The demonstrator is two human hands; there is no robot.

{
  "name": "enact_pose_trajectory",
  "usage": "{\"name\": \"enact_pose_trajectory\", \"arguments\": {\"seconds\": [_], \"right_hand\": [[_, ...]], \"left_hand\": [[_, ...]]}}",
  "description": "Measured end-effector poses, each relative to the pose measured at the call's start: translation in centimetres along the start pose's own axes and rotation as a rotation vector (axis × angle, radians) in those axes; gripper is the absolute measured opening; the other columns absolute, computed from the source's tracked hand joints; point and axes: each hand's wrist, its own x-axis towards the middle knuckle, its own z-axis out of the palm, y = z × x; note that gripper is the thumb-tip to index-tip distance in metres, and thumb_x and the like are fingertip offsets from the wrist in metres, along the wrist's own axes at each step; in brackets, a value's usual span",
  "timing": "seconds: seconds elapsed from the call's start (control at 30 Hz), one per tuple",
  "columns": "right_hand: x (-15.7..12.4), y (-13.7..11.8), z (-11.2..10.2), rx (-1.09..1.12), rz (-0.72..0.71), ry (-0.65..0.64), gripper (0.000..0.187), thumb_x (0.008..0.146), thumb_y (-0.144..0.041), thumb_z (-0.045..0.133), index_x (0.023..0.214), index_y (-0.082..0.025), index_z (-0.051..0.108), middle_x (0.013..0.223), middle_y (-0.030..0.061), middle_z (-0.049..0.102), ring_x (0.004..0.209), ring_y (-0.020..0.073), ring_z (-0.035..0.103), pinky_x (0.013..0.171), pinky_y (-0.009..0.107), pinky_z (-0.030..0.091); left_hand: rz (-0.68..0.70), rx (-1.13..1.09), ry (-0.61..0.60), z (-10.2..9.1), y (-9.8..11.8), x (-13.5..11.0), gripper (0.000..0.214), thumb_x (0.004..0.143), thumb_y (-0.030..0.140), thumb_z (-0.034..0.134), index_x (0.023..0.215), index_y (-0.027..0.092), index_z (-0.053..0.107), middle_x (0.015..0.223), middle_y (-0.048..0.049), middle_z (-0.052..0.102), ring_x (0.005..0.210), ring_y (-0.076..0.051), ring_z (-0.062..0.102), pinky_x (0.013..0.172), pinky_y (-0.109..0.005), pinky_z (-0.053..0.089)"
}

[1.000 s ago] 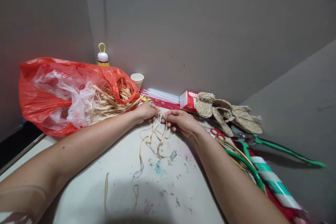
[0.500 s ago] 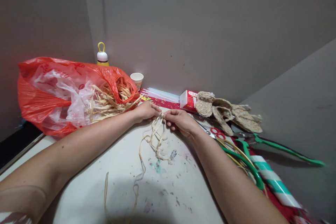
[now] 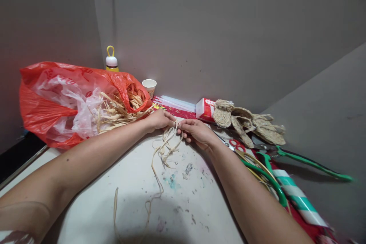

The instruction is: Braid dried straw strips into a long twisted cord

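My left hand and my right hand meet at the far middle of the white table, both pinched on a bunch of pale straw strips. The strips hang from my fingers and trail toward me in loops across the stained tabletop. Just left of my left hand lies a red plastic bag, open toward me, with more dry straw spilling out of its mouth.
A paper cup and a yellow-capped bottle stand by the back wall. A red box, woven straw pieces, red-handled scissors and green-handled shears lie right of my right arm.
The hanging loops of straw have been drawn up shorter under my hands, leaving one long strip trailing on the table. Both hands stay in nearly the same place.
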Motion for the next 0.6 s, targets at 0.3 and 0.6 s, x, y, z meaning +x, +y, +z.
{"name": "enact_pose_trajectory", "arguments": {"seconds": [0.3, 0.6], "right_hand": [[0.26, 0.22, 0.25, 0.069, 0.014, -0.002, 0.034, 0.063, -0.033, 0.072, 0.054, -0.016, 0.044, 0.040, -0.0089, 0.035, 0.033, 0.0004, 0.023, 0.032, 0.015, 0.017], [0.44, 0.29, -0.01, 0.125, 0.025, -0.002, 0.028, 0.055, -0.028, 0.076, 0.063, -0.015, 0.052, 0.044, -0.0075, 0.042, 0.034, 0.0007, 0.028, 0.033, 0.015, 0.018]], "left_hand": [[0.087, 0.042, 0.026, 0.17, -0.97, 0.75, 0.013, 0.066, 0.006, 0.062, 0.075, 0.012, 0.070, 0.051, 0.0041, 0.056, 0.043, -0.004, 0.043, 0.046, -0.017, 0.037], [0.026, -0.078, -0.037, 0.03, -0.57, 0.47, 0.011, 0.069, 0.009, 0.063, 0.077, 0.012, 0.069, 0.052, 0.0031, 0.057, 0.043, -0.005, 0.045, 0.044, -0.017, 0.038]]}}
